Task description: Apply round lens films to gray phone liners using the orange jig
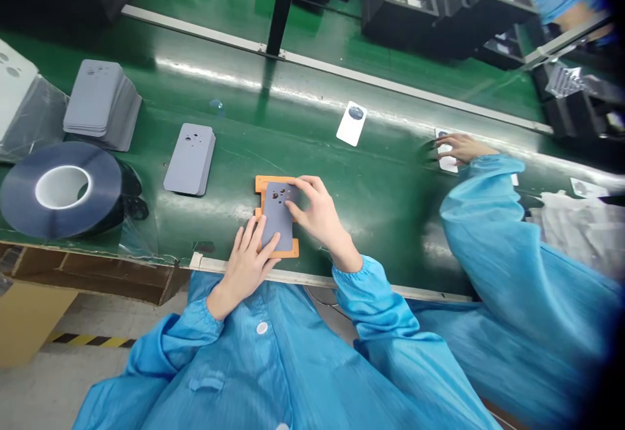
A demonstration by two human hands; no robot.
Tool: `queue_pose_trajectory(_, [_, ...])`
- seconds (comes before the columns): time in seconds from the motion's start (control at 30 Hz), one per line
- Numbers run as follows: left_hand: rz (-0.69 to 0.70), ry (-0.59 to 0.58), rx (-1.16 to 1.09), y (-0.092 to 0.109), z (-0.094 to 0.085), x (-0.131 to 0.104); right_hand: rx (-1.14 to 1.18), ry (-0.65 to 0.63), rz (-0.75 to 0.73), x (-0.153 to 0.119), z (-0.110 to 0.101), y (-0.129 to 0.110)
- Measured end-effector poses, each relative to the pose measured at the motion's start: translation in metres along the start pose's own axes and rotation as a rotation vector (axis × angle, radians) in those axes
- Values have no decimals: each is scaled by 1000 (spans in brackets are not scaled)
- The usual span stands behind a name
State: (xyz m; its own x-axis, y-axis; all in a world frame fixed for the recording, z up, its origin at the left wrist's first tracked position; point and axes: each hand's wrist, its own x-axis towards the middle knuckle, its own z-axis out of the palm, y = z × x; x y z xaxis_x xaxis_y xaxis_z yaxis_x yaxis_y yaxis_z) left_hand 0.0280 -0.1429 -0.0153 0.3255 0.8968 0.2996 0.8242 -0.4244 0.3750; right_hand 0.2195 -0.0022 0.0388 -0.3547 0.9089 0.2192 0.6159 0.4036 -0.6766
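Observation:
A grey phone back panel (278, 225) with camera holes near its top lies in an orange fixture (290, 249) at the table's front edge. My left hand (248, 255) rests at the panel's lower left, fingers stretched out, with the thumb on its lower face. At the upper right, my right hand (317, 212) grips the panel's edge between thumb and index finger. To the left stands a small stack of similar grey panels (188, 159). Beyond the fixture lies a white phone back panel (351, 125) with a dark round camera area.
A taller grey panel stack (95, 98) and a large film roll (24, 189) are on the left. A co-worker's hand (463, 148) touches another white panel (446, 157) on the right. Black trays (400, 0) stand behind the metal rail (342, 73). A cardboard box (97, 277) sits below the edge.

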Motion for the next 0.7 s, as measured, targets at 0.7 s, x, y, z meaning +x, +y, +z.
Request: queue_pose_trajectory(0.7, [-19, -90, -49, 2, -3, 3, -465, -316, -64, -19, 35, -18])
